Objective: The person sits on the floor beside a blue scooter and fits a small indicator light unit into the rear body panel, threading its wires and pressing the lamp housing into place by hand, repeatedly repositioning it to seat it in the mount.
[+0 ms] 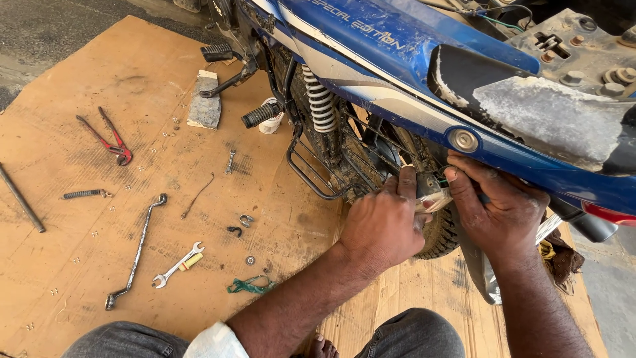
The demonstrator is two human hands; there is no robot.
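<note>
Indicator lamp point(432, 193): small unit, dark housing with a clear, dusty lens, tucked under the blue tail panel point(397, 59) of the motorcycle, just above the rear tyre point(440, 238). Long axis looks roughly level, lens end facing the camera side; partly hidden by fingers, so exact tilt unclear. Left hand point(384, 222) clenched around its left side, thumb up along the housing. Right hand point(497, 209) grips its right side, fingers curled under the panel. Outward: white-coil shock absorber point(320, 106), black footpeg point(262, 114). On the cardboard sheet point(79, 219): open-end spanner point(177, 265), long bent wrench point(138, 252), red-handled pliers point(109, 139).
</note>
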